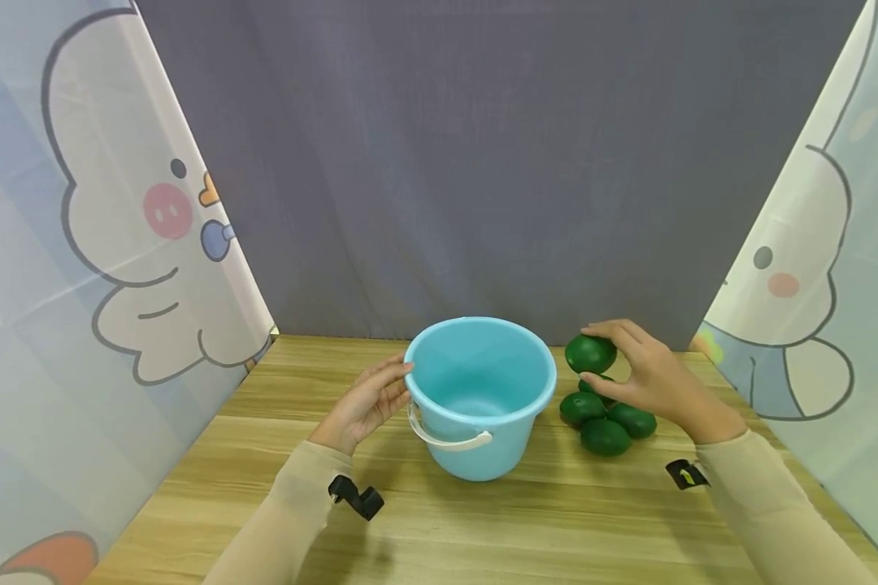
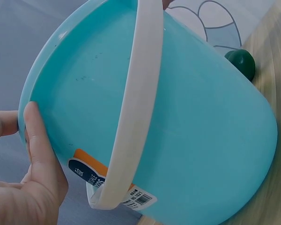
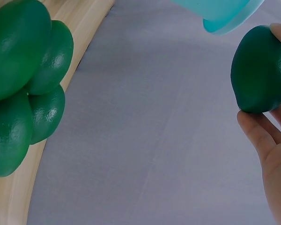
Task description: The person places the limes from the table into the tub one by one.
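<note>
A light-blue bucket (image 1: 475, 455) stands upright on the table, its white handle (image 1: 449, 444) hanging down at the front. My left hand (image 1: 369, 406) pinches the bucket's rim on the left side, thumb and fingers on either side of the edge in the left wrist view. Right of the bucket, my right hand (image 1: 647, 378) holds a dark green avocado (image 1: 589, 354) between thumb and fingertips, raised above the others. Below it, several more avocados (image 1: 606, 437) lie clustered on the table. In the right wrist view, the held avocado (image 3: 258, 70) is apart from the cluster.
The wooden table (image 1: 439, 536) ends at a grey curtain (image 1: 439, 162) behind the bucket. Curtains with cartoon figures (image 1: 117, 203) hang at both sides. A label (image 2: 139, 197) is stuck on the bucket's outside, partly behind the handle.
</note>
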`<state>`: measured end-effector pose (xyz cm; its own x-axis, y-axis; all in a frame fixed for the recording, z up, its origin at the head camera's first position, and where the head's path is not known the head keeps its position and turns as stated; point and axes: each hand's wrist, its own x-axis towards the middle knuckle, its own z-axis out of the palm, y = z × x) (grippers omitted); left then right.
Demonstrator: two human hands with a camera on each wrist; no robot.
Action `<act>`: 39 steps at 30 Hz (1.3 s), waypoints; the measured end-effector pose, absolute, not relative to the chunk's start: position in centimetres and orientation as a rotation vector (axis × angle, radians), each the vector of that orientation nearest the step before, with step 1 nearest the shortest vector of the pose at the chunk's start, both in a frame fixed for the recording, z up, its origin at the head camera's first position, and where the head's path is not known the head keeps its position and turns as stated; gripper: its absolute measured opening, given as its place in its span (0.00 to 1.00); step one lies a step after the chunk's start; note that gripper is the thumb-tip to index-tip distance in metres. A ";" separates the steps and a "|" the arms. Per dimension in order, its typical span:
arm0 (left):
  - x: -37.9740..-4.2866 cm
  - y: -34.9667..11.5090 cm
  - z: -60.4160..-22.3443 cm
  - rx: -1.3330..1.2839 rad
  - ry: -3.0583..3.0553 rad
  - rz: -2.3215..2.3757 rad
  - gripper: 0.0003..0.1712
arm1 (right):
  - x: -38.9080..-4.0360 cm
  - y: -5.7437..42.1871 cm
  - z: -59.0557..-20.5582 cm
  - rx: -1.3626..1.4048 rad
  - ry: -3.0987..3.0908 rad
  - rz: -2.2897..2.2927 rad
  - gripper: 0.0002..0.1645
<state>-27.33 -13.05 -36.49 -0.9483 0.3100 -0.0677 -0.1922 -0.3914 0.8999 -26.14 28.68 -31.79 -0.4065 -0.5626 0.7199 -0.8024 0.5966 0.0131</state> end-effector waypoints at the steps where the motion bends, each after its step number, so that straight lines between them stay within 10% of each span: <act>1: -27.3 -13.1 -36.5 0.161 1.523 2.392 0.26 | -26.2 28.6 -31.8 1.075 -2.124 0.444 0.35; 39: -27.2 -12.9 -36.3 0.171 1.529 2.386 0.28 | -26.9 25.0 -30.8 1.131 -2.150 0.465 0.41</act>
<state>-27.20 -12.95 -36.29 -0.9474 0.3139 -0.0617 -0.1873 -0.3879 0.9025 -26.87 25.01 -30.76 -0.4116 -0.5933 0.6918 -0.8261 0.5635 -0.0083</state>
